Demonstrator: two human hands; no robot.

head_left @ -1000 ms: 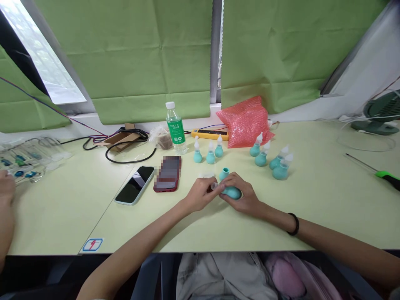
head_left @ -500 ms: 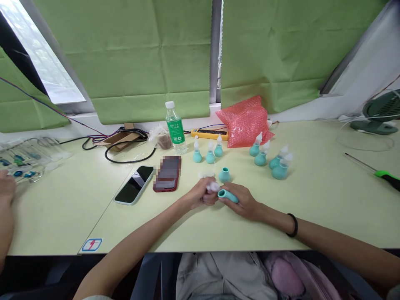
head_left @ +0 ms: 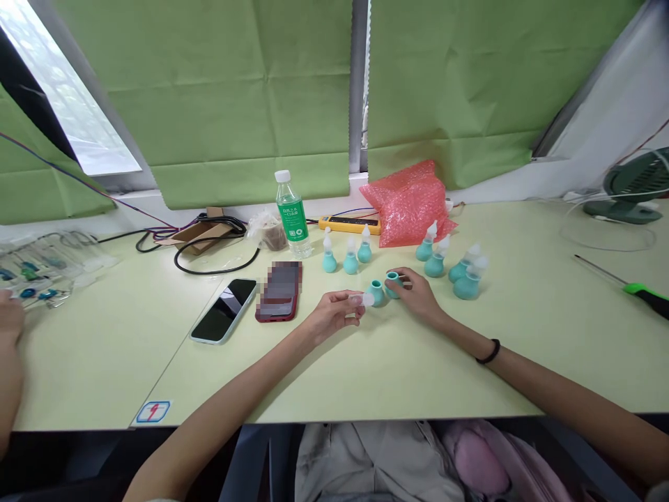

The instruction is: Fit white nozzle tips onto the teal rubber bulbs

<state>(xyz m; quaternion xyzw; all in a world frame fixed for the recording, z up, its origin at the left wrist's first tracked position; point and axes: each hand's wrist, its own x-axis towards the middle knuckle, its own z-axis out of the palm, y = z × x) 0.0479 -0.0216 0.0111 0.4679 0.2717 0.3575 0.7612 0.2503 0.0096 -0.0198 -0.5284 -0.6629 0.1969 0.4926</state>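
My left hand (head_left: 333, 315) pinches a small clear nozzle tip (head_left: 367, 300) above the table. My right hand (head_left: 415, 293) grips a teal rubber bulb (head_left: 392, 284) with an open mouth, setting it upright on the table. A second open teal bulb (head_left: 375, 292) stands right beside it, between my hands. Behind them stand three teal bulbs with clear tips (head_left: 345, 256) on the left and several more (head_left: 454, 268) on the right.
Two phones (head_left: 224, 318) (head_left: 281, 291) lie left of my hands. A water bottle (head_left: 292, 216), a pink bubble-wrap bag (head_left: 410, 202), a yellow meter (head_left: 349, 224) and black cables (head_left: 209, 244) sit at the back. A green-handled screwdriver (head_left: 635, 287) lies right. Another person's hand (head_left: 10, 328) is at far left.
The clear tip has come off the teal bulb. My right hand carried the bulb forward and stood it beside the other open bulb; my left hand lifted away with the tip.
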